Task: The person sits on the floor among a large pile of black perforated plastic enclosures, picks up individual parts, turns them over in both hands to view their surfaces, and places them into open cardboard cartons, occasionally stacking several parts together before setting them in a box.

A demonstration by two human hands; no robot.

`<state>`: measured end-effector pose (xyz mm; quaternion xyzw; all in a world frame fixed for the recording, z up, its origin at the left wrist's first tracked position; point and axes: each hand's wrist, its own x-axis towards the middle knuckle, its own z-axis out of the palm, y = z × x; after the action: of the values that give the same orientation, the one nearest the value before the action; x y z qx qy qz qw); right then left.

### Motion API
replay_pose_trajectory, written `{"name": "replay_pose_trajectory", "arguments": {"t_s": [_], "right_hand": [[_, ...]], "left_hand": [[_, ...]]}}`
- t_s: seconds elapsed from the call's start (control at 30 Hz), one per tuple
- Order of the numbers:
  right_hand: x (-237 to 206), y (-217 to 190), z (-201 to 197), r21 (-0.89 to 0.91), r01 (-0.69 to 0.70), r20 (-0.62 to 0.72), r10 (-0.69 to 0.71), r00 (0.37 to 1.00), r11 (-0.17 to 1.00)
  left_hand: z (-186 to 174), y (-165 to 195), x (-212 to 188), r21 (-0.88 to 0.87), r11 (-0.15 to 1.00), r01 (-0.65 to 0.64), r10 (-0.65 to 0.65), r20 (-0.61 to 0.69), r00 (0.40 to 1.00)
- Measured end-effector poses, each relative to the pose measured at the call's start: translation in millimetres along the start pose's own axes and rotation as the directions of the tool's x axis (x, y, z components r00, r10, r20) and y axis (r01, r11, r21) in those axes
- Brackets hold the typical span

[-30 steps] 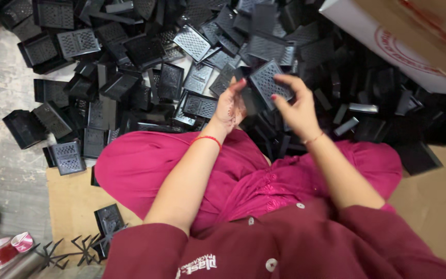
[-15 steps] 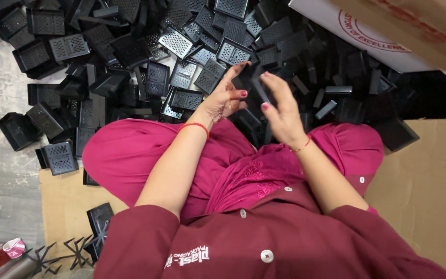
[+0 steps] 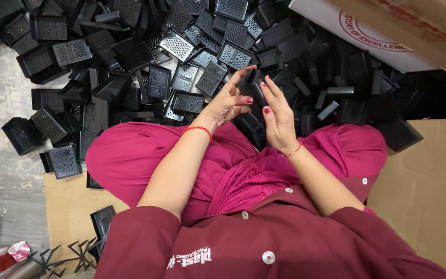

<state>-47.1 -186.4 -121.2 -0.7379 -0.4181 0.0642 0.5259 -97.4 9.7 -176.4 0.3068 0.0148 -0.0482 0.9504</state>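
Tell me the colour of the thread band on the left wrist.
Red, a thin thread band on the left hand wrist; the head view shows it clearly.

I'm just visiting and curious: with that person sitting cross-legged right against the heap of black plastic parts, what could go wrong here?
The black part sits only between the left hand and right hand, so it might slip into the heap of grilled black pieces and get lost among lookalikes. Loose pieces on the floor could be stepped on.
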Motion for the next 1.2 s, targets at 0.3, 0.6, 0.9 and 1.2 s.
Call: {"name": "replay_pose_trajectory", "arguments": {"t_s": [0.3, 0.6, 0.9, 1.2], "right_hand": [[1.7, -0.9, 5.0, -0.099, 0.000, 0.006, 0.001, 1.000, 0.995], [-3.4, 5.9, 8.9, -0.025, -0.055, 0.011, 0.055, 0.998, 0.998], [11.9, -0.2, 6.2, -0.103, 0.083, 0.171, -0.065, 0.983, 0.991], [4.8, 4.4, -8.1, -0.262, 0.157, -0.156, -0.202, 0.967, 0.952]], "left_hand": [[-1.8, -2.6, -1.3, -0.001, 0.997, 0.072, -0.072, -0.049, 0.996], [-9.2, -8.6, -1.7, 0.014, 0.998, 0.057, -0.056, -0.088, 0.995], [-6.4, -6.7, -2.9, -0.100, 0.995, 0.031, -0.039, -0.086, 0.996], [-3.6, 1.1, -2.1, -0.156, 0.987, -0.032, 0.034, 0.008, 0.999]]}}
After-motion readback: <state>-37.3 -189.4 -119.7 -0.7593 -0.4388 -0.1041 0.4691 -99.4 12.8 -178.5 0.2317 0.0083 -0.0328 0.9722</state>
